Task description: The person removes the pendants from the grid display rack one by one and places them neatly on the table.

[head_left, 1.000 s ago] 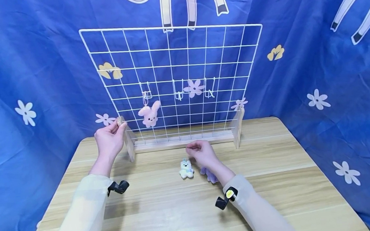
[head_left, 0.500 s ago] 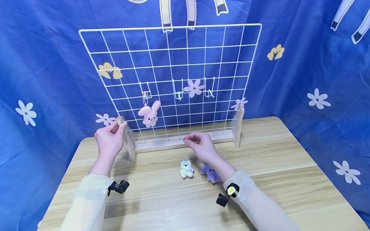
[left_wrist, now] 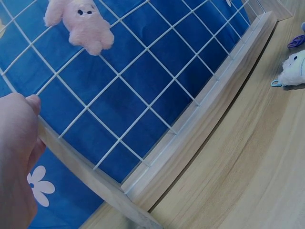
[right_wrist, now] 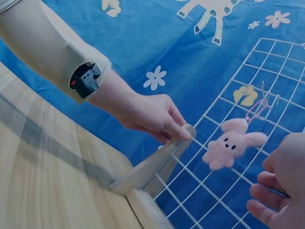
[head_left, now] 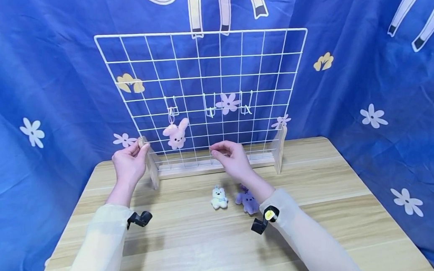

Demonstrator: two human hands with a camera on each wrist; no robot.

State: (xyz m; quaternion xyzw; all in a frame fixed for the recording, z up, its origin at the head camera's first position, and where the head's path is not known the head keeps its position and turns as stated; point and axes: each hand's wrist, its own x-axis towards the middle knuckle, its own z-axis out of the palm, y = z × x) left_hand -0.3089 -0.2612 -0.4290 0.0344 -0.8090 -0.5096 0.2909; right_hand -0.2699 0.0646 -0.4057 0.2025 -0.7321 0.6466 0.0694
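In the head view my left hand pinches the top of the left wooden side support of a stand. That stand holds up a white wire grid. My right hand hovers before the grid's lower middle, fingers loosely bent, thumb apart from the forefinger; nothing shows between them. A pink bunny plush keychain hangs by its bead chain from the left hook. Below my right hand lie a white bear plush keychain and a purple plush keychain, the latter partly hidden by the forearm.
Two more white hooks, the middle one and the right one, hang on the grid with nothing on them. A light wooden table carries the stand. Blue patterned cloth closes off the back and sides.
My right hand has risen from beside the white bear plush toward the grid, uncovering more of the purple plush. My left hand keeps its hold on the support.
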